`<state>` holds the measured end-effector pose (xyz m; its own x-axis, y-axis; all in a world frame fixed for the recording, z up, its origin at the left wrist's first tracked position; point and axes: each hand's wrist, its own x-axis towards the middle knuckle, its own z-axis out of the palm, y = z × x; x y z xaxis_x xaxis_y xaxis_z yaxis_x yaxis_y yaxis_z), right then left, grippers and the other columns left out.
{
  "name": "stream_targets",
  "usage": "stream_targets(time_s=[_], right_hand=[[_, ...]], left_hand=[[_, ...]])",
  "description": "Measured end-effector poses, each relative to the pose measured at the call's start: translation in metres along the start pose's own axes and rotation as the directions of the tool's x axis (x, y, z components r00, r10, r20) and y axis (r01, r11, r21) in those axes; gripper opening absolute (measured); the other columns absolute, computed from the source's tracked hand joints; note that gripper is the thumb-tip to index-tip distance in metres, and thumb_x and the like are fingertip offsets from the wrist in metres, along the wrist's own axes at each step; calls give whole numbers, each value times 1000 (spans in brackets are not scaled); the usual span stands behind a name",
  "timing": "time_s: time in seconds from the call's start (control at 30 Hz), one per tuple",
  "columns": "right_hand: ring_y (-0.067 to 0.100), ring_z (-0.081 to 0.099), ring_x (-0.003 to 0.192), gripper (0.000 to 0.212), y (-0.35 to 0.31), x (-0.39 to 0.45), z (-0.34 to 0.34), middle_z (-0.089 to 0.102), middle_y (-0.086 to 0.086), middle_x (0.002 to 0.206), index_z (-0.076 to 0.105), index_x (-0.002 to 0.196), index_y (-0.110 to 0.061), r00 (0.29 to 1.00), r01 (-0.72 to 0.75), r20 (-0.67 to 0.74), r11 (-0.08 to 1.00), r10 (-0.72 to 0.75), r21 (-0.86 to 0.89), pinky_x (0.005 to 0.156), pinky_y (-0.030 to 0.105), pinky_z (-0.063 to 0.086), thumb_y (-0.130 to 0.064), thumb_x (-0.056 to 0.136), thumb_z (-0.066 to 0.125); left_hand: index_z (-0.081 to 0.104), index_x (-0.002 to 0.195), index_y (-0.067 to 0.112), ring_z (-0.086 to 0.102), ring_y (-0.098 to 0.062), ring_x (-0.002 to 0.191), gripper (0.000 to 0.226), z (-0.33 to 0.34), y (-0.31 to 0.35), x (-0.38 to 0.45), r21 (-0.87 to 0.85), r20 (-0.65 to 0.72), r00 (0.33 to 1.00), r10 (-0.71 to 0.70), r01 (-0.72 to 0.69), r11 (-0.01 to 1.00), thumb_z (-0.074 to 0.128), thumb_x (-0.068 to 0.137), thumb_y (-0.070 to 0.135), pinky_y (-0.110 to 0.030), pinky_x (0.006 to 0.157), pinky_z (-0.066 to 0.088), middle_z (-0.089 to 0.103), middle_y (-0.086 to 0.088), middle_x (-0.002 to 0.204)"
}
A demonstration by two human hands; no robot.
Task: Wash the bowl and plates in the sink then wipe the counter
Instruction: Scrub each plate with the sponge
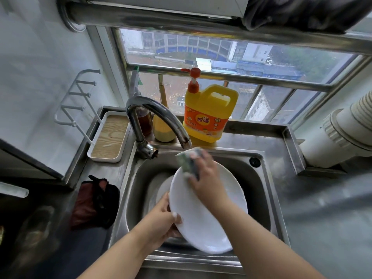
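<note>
I tilt the plate (203, 214) over the sink (267, 190) so it drains — left hand (164, 220) gripping its near-left rim, right hand (205, 178) pinching the sponge (188, 161) against its far edge.

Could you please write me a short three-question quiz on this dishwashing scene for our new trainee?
1. True or false: the left hand grips the white plate by its rim over the sink.
2. What does the right hand press against the plate?
A. a brush
B. a sponge
C. a towel
3. Fill in: the yellow soap bottle stands behind the sink, to the right of the ____.

Key
1. True.
2. B.
3. Tap.
</note>
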<state>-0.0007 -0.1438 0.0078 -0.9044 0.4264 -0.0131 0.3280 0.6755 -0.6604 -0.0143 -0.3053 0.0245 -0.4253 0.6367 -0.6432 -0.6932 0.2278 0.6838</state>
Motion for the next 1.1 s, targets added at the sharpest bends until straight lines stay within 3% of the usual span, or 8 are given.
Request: stream_targets(time_s=[0.07,0.1,0.3,0.43,0.6,0.8,0.97,1.1], right_hand=[[27,19,139,60,16,11,-11,16,5,155,31,145,-28,956,-279,-79,959,283,56,113,40,23,-32,91,57],[27,19,139,61,15,10,-11,15,6,155,30,146,-27,940,-324,-87,944,329,63,114,41,24,-33,91,56],[17,14,140,59,-21,-35,13,10,-5,157,28,146,-36,987,35,154,992,-54,124,110,22,12,-27,94,54],[22,29,130,51,-13,-55,-1,25,-3,155,42,140,-35,934,202,294,979,-204,38,110,32,26,-33,90,52],[25,41,120,61,-3,-68,-22,39,-4,149,55,131,-34,938,217,289,975,-194,-50,102,31,32,-57,78,36],[26,32,131,56,-10,-44,-26,26,1,154,34,145,-36,992,-24,118,992,39,-126,111,34,25,-26,92,51],[28,32,126,51,-23,-49,-26,24,-2,156,37,142,-39,958,175,250,977,-140,-121,108,40,30,-35,93,45],[33,40,120,53,-16,-64,-24,32,3,153,48,137,-34,950,211,261,969,-172,-131,102,45,37,-33,84,44]], left_hand=[[48,116,41,59,-34,96,74,1,0,-1,29,-1,1000,-7,7,1000,34,80,-22,-48,80,51,57,-10,110],[46,117,42,58,-34,99,75,3,0,-1,43,1,1000,-8,8,999,34,80,-21,-49,80,53,57,-8,112],[47,130,36,65,-37,98,76,-6,1,5,-30,-11,1000,16,-16,999,36,80,-21,-52,81,53,67,-15,112],[52,124,19,70,-32,82,63,-9,-3,4,-178,2,999,49,-47,983,40,80,-23,-38,60,57,71,-19,97],[51,125,20,69,-34,82,75,-3,-4,2,-291,20,995,102,-92,952,55,64,-23,-35,57,58,70,-20,96],[49,125,28,69,-28,79,79,12,-4,3,-168,48,994,102,-93,981,55,59,-14,-32,56,55,64,-17,101],[52,122,23,70,-29,76,75,4,9,2,-274,51,981,187,-166,947,58,60,-19,-34,53,56,68,-17,98],[53,127,9,68,-33,84,43,-4,18,0,-435,184,974,130,-38,899,51,84,11,-43,66,58,66,-22,107]])
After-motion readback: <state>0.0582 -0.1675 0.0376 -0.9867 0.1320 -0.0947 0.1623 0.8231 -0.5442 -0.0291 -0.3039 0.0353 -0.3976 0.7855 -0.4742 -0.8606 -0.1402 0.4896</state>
